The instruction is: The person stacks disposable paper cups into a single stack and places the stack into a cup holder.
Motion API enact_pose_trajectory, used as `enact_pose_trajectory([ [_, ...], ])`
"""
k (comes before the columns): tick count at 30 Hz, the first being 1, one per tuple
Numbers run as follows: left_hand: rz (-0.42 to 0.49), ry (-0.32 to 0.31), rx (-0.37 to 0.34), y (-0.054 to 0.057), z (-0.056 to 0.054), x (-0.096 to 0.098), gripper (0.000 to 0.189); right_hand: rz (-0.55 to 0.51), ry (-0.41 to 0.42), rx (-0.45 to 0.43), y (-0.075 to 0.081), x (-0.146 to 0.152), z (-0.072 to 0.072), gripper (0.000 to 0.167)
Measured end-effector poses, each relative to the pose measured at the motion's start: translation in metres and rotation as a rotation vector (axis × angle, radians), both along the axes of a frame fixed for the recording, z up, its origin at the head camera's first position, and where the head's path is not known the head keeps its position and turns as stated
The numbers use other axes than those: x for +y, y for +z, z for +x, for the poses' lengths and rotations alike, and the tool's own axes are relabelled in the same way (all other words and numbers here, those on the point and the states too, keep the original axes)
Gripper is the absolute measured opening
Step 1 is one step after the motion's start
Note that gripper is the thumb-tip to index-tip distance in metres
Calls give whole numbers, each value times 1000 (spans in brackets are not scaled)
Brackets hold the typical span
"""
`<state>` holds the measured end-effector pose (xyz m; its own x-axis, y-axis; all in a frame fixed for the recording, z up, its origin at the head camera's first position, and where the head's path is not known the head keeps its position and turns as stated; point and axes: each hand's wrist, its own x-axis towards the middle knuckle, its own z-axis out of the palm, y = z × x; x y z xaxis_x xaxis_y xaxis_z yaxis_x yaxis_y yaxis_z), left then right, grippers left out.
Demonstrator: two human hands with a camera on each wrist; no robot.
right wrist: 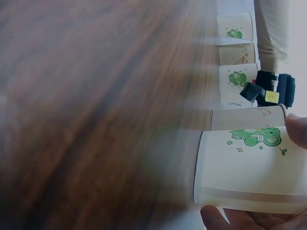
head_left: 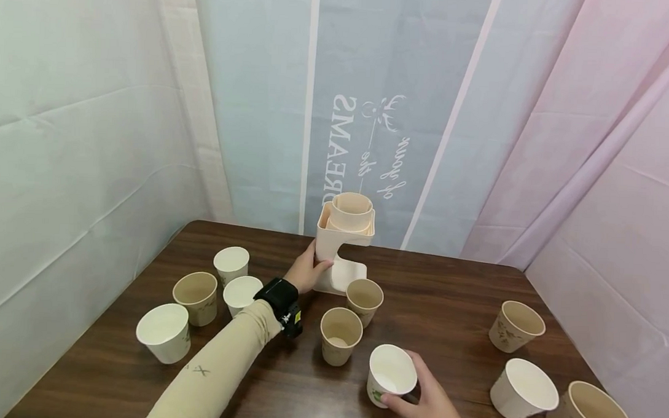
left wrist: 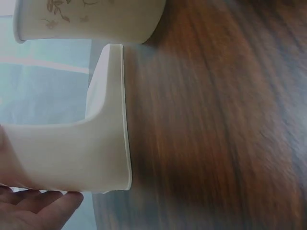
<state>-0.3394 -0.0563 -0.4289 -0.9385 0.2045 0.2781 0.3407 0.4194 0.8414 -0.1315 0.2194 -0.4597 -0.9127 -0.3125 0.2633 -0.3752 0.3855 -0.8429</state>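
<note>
At the table's far side my left hand (head_left: 306, 271) grips the upright column of a cream cup dispenser (head_left: 326, 245), thumb on one side and fingers on the other. The dispenser has a round tube (head_left: 351, 219) in its top and a flat base. In the left wrist view, a brown paper cup (left wrist: 91, 21) with a leaf print stands close to that base. My right hand (head_left: 430, 400) holds a white paper cup (head_left: 380, 386) near the front, thumb and fingers around its side. Its green cartoon print (right wrist: 259, 137) shows in the right wrist view.
Another brown cup (head_left: 337, 350) stands between the dispenser and the right hand's cup. At left are several cups, including a white cup (head_left: 166, 344) and a brown cup (head_left: 200, 309). Brown cups (head_left: 509, 335) and a white cup (head_left: 513, 397) stand at right. Curtains (head_left: 249, 107) surround the table (head_left: 447, 311).
</note>
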Motion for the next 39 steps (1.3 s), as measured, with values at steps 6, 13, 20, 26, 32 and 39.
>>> enact_pose_trajectory([
  [6, -4, 28, -39, 2, 10, -9, 71, 20, -24, -39, 2, 4, 0, 69],
  [13, -9, 48, -68, 3, 26, -15, 73, 34, -37, -7, -1, 9, 1, 69],
  [20, -5, 84, -38, 2, 40, -18, 71, 0, -15, -44, -1, 11, 1, 69],
  [26, 20, 187, 14, -6, 48, -17, 65, -3, -6, -62, 0, 11, 1, 69],
  [32, -56, 308, 53, -8, 55, -19, 65, 4, -8, -52, 0, 11, 1, 69],
  [39, -190, 384, 176, -9, 58, -20, 73, 6, -19, -60, 1, 10, 1, 69],
])
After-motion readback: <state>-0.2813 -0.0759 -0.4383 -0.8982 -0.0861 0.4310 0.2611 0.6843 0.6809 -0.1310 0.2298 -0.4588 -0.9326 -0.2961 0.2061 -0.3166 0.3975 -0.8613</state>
